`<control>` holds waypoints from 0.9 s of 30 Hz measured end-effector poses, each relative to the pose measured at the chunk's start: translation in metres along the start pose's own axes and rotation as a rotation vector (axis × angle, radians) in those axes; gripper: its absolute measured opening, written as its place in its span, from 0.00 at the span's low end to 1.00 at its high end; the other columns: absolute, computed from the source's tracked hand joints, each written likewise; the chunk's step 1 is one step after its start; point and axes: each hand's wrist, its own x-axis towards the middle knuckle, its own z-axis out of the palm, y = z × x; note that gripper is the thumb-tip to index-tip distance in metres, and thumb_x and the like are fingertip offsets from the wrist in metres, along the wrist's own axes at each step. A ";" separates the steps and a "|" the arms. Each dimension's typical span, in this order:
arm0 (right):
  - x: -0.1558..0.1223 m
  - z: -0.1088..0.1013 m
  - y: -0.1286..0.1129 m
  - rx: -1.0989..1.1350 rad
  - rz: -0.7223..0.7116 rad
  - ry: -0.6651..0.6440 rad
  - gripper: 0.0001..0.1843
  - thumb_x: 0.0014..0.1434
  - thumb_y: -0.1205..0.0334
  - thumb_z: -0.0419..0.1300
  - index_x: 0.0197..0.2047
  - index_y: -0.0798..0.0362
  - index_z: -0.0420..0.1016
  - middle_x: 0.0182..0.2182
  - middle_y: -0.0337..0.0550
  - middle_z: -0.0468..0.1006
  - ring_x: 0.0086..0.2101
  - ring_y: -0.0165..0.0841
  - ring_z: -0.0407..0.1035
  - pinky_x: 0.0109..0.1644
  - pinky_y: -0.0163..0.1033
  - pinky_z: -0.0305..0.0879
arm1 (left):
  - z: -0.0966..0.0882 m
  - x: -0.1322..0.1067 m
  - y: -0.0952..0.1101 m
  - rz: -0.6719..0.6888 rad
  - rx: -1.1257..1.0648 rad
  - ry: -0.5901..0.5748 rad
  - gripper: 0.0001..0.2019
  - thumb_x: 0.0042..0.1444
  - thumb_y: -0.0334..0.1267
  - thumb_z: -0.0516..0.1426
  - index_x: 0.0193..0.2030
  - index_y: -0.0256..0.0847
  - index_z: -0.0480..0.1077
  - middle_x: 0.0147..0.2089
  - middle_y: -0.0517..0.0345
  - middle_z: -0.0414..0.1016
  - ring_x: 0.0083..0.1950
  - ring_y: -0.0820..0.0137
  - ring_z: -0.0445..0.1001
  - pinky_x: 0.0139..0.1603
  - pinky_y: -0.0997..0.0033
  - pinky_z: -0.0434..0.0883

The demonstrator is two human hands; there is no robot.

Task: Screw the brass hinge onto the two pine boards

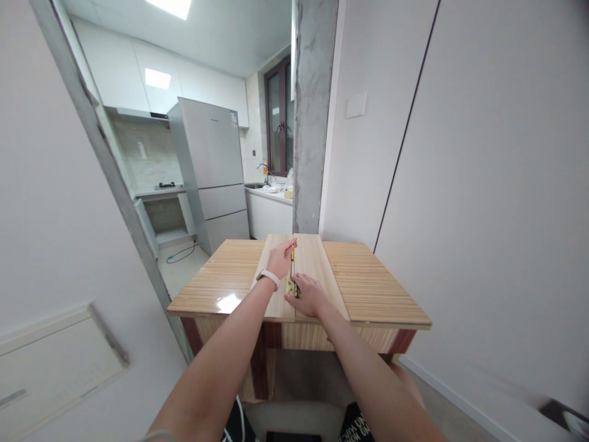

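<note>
- Pale wood for two boards, left board (280,307) and right board (322,258), laid edge to edge across the middle of the surface (363,270), with a dark seam between them.
- Brass colour for the hinge (289,288), flat near the seam, partly hidden under fingers.
- Upright in the picture along the seam, beyond the hinge: the tool (292,252), yellow at the handle, with a thin shaft running down toward the hinge; contact of its tip too small to tell.
- Left hand (281,260) closed on the tool at its yellow part, with a pale strap (268,278) around the wrist.
- Right hand (311,294) low over the right board, fingers reaching to the hinge; impossible to tell whether pinching it or only resting against it.
- Striped, browner wood on both sides of the boards, with a bright glare at left; dark red at the legs below.
- Beyond the surface, through a grey-edged opening: a tall silver fridge (216,147), white cupboards (110,67) up high, a stove (166,185) at left, a tap (263,166) by a brown-framed window (278,123).
- On the floor near the fridge, a loose cable (177,258).
- At right, on the white wall, a square switch (356,105).
</note>
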 end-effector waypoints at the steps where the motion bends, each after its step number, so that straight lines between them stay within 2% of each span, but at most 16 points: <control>1: 0.000 0.000 0.000 -0.003 -0.004 0.005 0.40 0.61 0.35 0.58 0.69 0.50 0.65 0.68 0.53 0.64 0.67 0.48 0.56 0.70 0.54 0.50 | 0.000 0.000 0.000 -0.011 -0.005 0.001 0.18 0.70 0.35 0.51 0.61 0.42 0.74 0.55 0.52 0.81 0.56 0.65 0.78 0.61 0.62 0.73; 11: 0.000 0.001 0.001 0.004 -0.011 0.011 0.39 0.61 0.36 0.59 0.68 0.48 0.65 0.68 0.52 0.65 0.67 0.48 0.56 0.70 0.54 0.50 | 0.003 0.001 -0.003 -0.070 -0.090 0.036 0.15 0.68 0.33 0.55 0.56 0.44 0.78 0.51 0.52 0.81 0.51 0.68 0.79 0.54 0.66 0.76; 16: 0.000 0.002 0.001 -0.012 0.002 0.011 0.39 0.61 0.36 0.59 0.68 0.49 0.65 0.68 0.52 0.65 0.67 0.48 0.56 0.70 0.54 0.51 | 0.002 0.001 -0.001 -0.055 -0.081 0.071 0.13 0.65 0.36 0.60 0.55 0.44 0.79 0.51 0.50 0.78 0.44 0.69 0.79 0.46 0.70 0.79; 19: 0.001 0.002 0.001 -0.009 -0.003 0.006 0.40 0.62 0.35 0.58 0.69 0.50 0.65 0.68 0.52 0.65 0.68 0.48 0.56 0.70 0.55 0.51 | 0.002 0.000 0.001 -0.010 -0.046 0.054 0.15 0.68 0.37 0.57 0.58 0.44 0.77 0.54 0.50 0.78 0.51 0.66 0.79 0.52 0.66 0.78; 23: 0.001 0.002 0.001 -0.007 -0.002 0.002 0.41 0.61 0.35 0.58 0.70 0.49 0.64 0.69 0.53 0.64 0.68 0.49 0.55 0.70 0.55 0.50 | 0.002 -0.001 0.002 0.045 -0.018 0.024 0.18 0.71 0.36 0.51 0.62 0.42 0.74 0.62 0.50 0.76 0.63 0.64 0.73 0.68 0.60 0.69; 27: 0.001 0.003 0.002 -0.008 0.000 0.002 0.41 0.61 0.35 0.58 0.70 0.49 0.64 0.69 0.52 0.63 0.68 0.48 0.55 0.71 0.55 0.50 | 0.001 -0.002 0.000 0.045 -0.018 0.017 0.19 0.71 0.35 0.49 0.62 0.42 0.73 0.61 0.51 0.77 0.63 0.65 0.74 0.68 0.59 0.68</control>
